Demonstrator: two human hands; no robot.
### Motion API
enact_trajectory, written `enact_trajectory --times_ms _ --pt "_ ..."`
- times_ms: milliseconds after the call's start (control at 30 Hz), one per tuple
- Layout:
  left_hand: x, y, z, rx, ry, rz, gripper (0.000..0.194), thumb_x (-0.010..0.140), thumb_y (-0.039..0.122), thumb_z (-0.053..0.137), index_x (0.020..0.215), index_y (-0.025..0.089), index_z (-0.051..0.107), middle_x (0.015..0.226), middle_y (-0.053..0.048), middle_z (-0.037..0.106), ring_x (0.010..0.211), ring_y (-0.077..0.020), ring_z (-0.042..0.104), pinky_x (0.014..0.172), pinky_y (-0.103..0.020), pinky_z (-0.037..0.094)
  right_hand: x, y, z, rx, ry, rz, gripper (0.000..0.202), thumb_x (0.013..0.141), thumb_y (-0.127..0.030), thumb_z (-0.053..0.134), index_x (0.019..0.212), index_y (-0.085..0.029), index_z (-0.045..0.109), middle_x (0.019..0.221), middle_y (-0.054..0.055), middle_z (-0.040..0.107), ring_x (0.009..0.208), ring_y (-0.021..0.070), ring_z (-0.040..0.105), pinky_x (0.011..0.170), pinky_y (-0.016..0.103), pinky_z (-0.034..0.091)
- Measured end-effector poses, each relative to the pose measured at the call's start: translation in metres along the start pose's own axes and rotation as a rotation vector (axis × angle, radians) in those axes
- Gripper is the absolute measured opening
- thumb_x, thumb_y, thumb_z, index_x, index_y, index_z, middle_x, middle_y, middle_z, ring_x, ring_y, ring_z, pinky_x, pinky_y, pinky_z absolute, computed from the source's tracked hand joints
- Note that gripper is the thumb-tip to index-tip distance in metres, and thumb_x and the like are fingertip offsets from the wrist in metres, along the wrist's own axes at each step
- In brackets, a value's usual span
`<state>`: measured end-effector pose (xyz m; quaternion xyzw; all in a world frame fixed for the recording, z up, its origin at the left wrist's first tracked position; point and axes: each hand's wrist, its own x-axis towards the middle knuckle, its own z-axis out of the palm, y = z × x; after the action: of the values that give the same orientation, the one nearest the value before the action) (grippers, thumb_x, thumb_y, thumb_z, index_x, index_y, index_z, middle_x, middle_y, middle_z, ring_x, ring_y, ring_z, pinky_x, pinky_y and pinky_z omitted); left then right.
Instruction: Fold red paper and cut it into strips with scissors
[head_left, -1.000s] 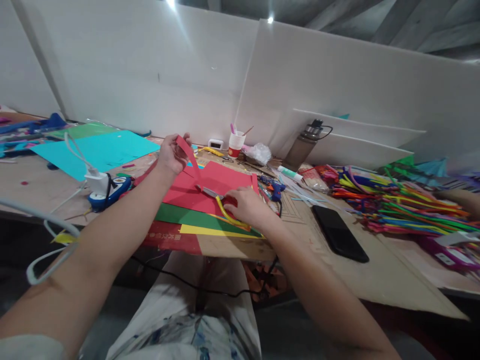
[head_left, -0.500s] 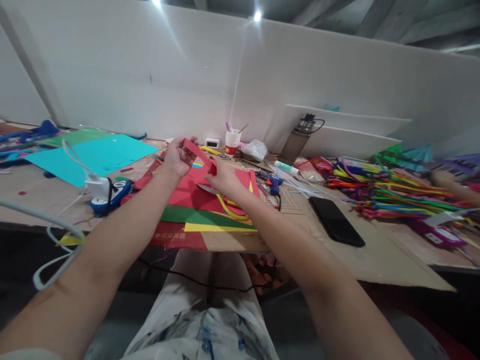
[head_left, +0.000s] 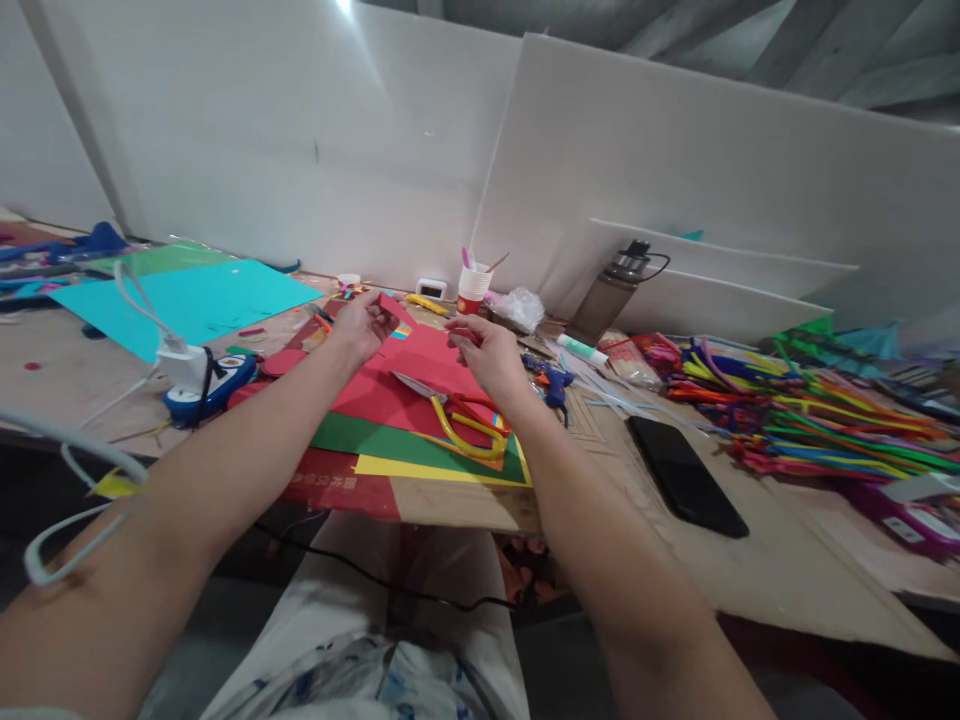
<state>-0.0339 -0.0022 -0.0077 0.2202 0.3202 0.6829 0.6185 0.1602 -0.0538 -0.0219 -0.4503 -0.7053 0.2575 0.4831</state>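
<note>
Our left arm stretches forward from the lower left, and our left hand is raised above the red paper, fingers curled and thumb pinching one end of a narrow red strip. The strip slants down to the right from that grip, its other end free over the paper. Our right arm comes up from the lower right; our right hand hangs over the paper's right side, knuckles up, fingers bent and pointing left towards the strip, just apart from it. Red shows between those fingers, and we cannot tell whether they pinch anything. Below this hand, beside our right forearm, the scissors lie with blades pointing left, handles reaching over the green sheet.
</note>
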Motion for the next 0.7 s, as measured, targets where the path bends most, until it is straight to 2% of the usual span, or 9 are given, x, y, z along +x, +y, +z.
enact_trajectory --times_ms 100,267,533,700 --pt "0.001 -0.002 -0.003 0.027 0.023 -0.014 0.02 0.085 0.015 0.052 0.066 0.018 0.05 0.044 0.003 0.054 0.038 -0.0084 0.051 0.05 -0.02 0.051 0.002 -0.005 -0.004 0.056 0.034 0.044 0.025 0.078 -0.026 0.056 0.097 -0.017 0.072 0.079 0.002 0.067 0.059 0.0089 0.056 0.059 0.022 0.047" --pt "0.007 -0.005 -0.011 0.113 -0.006 -0.062 0.012 0.083 0.012 0.053 0.071 0.015 0.054 0.058 -0.004 0.064 0.053 -0.012 0.064 0.051 -0.019 0.05 0.007 -0.005 -0.014 0.238 0.037 0.119 0.025 0.071 -0.026 0.063 0.092 -0.015 0.073 0.07 0.0 0.065 0.053 0.0074 0.053 0.056 0.022 0.047" --pt "0.012 -0.003 -0.015 0.212 0.015 -0.052 0.014 0.085 0.012 0.05 0.071 0.014 0.052 0.055 -0.003 0.059 0.049 -0.0102 0.059 0.05 -0.02 0.046 0.011 -0.001 -0.022 0.412 -0.007 0.232 0.019 0.067 -0.027 0.071 0.084 -0.019 0.073 0.066 -0.001 0.066 0.049 0.0067 0.052 0.052 0.022 0.046" --pt "0.013 -0.006 -0.016 0.554 -0.038 0.045 0.016 0.088 0.016 0.045 0.073 0.016 0.05 0.062 -0.003 0.059 0.056 -0.0109 0.059 0.057 -0.024 0.048 0.013 0.0 -0.027 0.642 -0.019 0.308 0.019 0.067 -0.028 0.076 0.082 -0.019 0.071 0.071 0.0 0.07 0.054 0.0078 0.057 0.055 0.022 0.05"
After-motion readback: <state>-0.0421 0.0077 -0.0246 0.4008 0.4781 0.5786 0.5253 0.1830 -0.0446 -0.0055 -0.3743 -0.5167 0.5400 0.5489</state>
